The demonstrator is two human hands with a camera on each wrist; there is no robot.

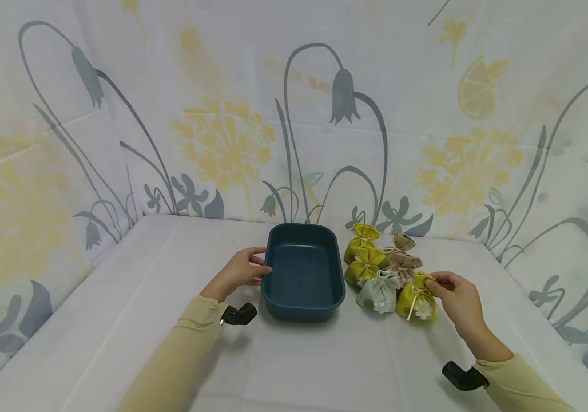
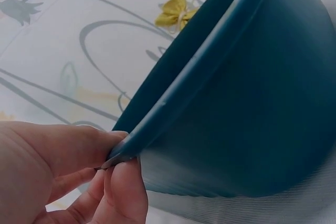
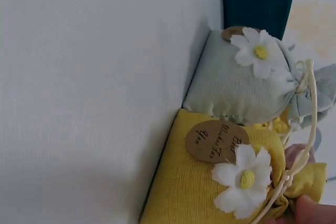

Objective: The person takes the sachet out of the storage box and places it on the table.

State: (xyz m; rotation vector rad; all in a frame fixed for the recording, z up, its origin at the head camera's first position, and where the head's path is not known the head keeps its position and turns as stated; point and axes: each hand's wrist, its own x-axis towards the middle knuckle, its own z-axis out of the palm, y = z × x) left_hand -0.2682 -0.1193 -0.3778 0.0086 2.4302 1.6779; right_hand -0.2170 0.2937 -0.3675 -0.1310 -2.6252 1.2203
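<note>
A dark teal rectangular basin (image 1: pixel 301 277) stands on the white table. My left hand (image 1: pixel 239 269) pinches its left rim, thumb on the inner side and fingers outside, as the left wrist view shows. To the basin's right sits a cluster of small drawstring sachets. My right hand (image 1: pixel 456 297) pinches the gathered top of the front yellow sachet (image 1: pixel 416 300), which bears a white flower and a brown oval tag (image 3: pixel 217 141). Beside it is a pale grey-green sachet (image 1: pixel 379 293), also with a white flower.
Behind these lie two more yellow sachets (image 1: pixel 365 264) and brownish-pink ones (image 1: pixel 403 264), partly hidden by the others. A flower-printed cloth (image 1: pixel 232 143) hangs behind the table (image 1: pixel 134 320). Black wrist cameras (image 1: pixel 464 376) sit at both cuffs.
</note>
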